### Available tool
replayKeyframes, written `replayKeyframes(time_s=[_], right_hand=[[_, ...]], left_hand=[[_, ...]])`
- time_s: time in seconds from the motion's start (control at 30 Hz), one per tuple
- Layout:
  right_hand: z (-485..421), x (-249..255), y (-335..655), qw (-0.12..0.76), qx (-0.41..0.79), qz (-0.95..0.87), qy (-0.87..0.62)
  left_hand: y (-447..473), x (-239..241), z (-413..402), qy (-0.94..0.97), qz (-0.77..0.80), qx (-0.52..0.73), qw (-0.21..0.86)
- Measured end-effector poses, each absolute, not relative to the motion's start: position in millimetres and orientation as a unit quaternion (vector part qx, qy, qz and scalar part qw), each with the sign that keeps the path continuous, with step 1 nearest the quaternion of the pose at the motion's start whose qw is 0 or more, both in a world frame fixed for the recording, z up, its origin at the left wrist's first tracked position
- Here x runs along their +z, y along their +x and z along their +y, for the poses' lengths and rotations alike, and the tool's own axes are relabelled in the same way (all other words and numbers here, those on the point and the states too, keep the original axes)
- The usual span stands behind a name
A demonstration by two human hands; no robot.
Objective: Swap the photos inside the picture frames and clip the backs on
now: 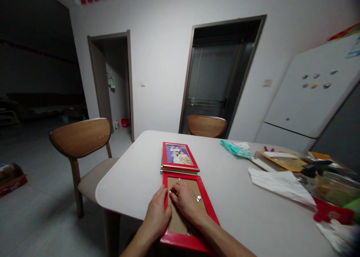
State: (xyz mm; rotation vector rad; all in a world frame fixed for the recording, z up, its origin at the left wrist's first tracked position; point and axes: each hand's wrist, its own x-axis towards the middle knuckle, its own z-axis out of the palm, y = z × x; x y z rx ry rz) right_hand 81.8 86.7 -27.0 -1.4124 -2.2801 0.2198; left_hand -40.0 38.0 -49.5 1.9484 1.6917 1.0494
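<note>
A red picture frame [209, 204] lies face down at the near edge of the table, its brown backing board [180, 219] showing. Small metal clips [198, 198] sit along the edges of the backing. My left hand [158, 210] grips the frame's left side, thumb on the backing and fingers along the outer edge. Across the board reaches my right hand [182, 197], its fingers pinched at a small metal clip [170, 192] on the left side. Just beyond is a stack of frames, the top one a red framed photo [180, 154] lying face up.
On the right of the white table [230, 189] lie a teal packet [236, 149], a white paper sheet [281, 184], brown envelopes [287, 161], a clear container [334, 185] and a red item [333, 211]. Wooden chairs [81, 137] stand left and behind. A white fridge [312, 99] is at the right.
</note>
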Motion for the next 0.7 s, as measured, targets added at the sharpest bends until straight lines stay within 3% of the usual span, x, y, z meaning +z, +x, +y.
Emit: replayKeyframes(time_s=[0.43,0.7], right_hand=[[113,-24,101,0.205,0.052,-0.784,-0.584],[73,2,144,0.162,0.094,-0.844,-0.502]], left_hand=[[-38,-43,38,0.687,0.598,0.372,0.179],[-43,-48,50,0.682,0.6,0.378,0.179]])
